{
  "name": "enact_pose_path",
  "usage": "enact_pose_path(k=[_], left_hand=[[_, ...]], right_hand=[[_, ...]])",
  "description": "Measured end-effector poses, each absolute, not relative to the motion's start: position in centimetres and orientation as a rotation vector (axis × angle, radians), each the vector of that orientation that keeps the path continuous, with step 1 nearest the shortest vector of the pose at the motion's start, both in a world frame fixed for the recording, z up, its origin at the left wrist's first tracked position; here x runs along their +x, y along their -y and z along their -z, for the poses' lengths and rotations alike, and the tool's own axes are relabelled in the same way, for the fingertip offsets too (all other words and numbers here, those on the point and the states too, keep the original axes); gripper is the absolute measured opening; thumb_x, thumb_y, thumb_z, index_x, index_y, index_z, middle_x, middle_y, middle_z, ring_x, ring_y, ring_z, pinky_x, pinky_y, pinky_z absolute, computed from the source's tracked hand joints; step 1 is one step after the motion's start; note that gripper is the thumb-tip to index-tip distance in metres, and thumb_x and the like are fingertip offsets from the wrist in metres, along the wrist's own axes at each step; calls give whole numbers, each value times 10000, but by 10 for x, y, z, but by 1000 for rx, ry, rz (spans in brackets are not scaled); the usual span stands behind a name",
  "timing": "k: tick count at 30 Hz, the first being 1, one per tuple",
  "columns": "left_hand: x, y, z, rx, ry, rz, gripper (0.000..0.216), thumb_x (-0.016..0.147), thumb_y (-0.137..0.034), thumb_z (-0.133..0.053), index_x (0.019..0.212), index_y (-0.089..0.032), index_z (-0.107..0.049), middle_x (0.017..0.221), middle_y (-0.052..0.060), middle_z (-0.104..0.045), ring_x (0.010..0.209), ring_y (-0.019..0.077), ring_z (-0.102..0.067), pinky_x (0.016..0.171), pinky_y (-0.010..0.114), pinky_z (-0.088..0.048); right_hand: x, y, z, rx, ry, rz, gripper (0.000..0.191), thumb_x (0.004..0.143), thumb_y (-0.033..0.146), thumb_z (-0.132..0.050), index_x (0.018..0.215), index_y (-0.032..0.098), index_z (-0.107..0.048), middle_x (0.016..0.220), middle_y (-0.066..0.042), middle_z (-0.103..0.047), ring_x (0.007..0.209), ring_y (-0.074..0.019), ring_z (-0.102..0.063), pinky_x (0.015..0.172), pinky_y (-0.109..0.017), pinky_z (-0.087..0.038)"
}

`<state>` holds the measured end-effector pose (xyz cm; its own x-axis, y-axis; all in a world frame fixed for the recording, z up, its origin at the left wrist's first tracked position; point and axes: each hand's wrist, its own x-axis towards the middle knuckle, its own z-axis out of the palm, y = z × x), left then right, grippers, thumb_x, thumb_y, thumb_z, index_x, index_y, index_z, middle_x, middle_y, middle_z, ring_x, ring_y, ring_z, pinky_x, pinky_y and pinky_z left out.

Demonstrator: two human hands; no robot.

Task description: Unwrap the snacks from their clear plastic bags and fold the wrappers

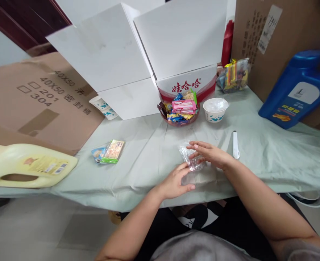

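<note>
A crumpled piece of clear plastic (186, 155) lies on the cloth-covered table between my two hands. My left hand (175, 182) rests low at its near left side, fingers stretched out and thumb apart, with the fingertips at the plastic's edge. Over the plastic's right side reaches my right hand (210, 155), its fingers spread and partly hiding it; I see no grip on it. To the right lies a white utility knife (235, 145). Beyond the hands stands a round bowl (182, 122) heaped with wrapped snacks, and beside it a paper cup (214, 115) with clear plastic in its mouth.
Two wrapped snacks (113, 151) lie at the left, near a pale yellow jug (48, 154). A blue jug (293, 90) stands at the right. White boxes (181, 40), brown cartons (37, 98) and a bag of snacks (233, 77) line the back.
</note>
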<state>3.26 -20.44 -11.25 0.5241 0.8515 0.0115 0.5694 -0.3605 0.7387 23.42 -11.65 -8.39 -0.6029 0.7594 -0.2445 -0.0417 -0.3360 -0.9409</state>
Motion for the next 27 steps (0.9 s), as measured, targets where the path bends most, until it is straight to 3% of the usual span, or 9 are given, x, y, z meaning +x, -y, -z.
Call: enact_pose_path(k=[5, 8, 11, 14, 17, 20, 24, 27], left_hand=[[37, 206, 115, 2085, -1215, -543, 525, 846, -341, -667, 1339, -222, -532, 1455, 130, -458, 1347, 299, -441, 1114, 501, -388], [39, 209, 114, 2131, -1253, -622, 431, 863, -300, -636, 1281, -217, -573, 1382, 122, -534, 1263, 279, -528, 1055, 480, -462], [37, 207, 111, 2120, -1419, -971, 220, 897, -271, -576, 1093, -198, -641, 1168, 102, -639, 1043, 219, -643, 866, 375, -573], [33, 193, 108, 2136, -1537, -1267, 137, 931, -233, -512, 989, -184, -626, 993, 72, -646, 887, 167, -645, 756, 306, -565], [31, 169, 111, 2342, -1412, -1106, 135, 933, -185, -488, 959, -186, -620, 976, 64, -660, 945, 184, -630, 849, 347, -533], [30, 149, 120, 2457, -1394, -914, 86, 902, -196, -545, 887, -184, -629, 995, 75, -665, 994, 222, -611, 900, 403, -506], [27, 142, 132, 2451, -1462, -908, 87, 899, -209, -556, 891, -189, -641, 1038, 76, -660, 1019, 227, -587, 922, 415, -489], [25, 145, 134, 2441, -1443, -954, 183, 948, -221, -479, 913, -191, -655, 1058, 77, -670, 1038, 215, -582, 943, 411, -482]], right_hand=[[220, 117, 95, -1039, 1523, -1892, 623, 970, 326, -459, 1536, 222, -221, 1590, -131, -251, 964, -148, -642, 660, -246, -559], [216, 116, 100, -1045, 1589, -1875, 617, 970, 305, -446, 1537, 213, -222, 1596, -116, -239, 994, -147, -631, 655, -229, -550], [215, 116, 106, -1023, 1603, -1858, 622, 946, 320, -495, 1521, 219, -279, 1594, -111, -243, 1019, -169, -631, 652, -240, -554], [213, 115, 113, -1002, 1616, -1840, 654, 910, 330, -558, 1504, 198, -319, 1493, -145, -416, 1012, -193, -640, 648, -260, -562], [214, 114, 116, -993, 1641, -1777, 601, 895, 336, -575, 1446, 161, -409, 1214, -147, -636, 950, -209, -657, 668, -308, -575], [223, 116, 109, -1016, 1817, -1404, 406, 873, 288, -590, 1257, 159, -588, 1224, -139, -624, 856, -185, -666, 739, -350, -568], [241, 123, 96, -831, 2401, -733, 322, 760, 226, -720, 1076, 174, -685, 1195, -116, -644, 1079, -255, -586, 946, -416, -468], [245, 129, 95, -813, 2697, -449, 209, 773, 195, -706, 980, 168, -712, 1127, -113, -669, 1100, -277, -542, 924, -409, -434]])
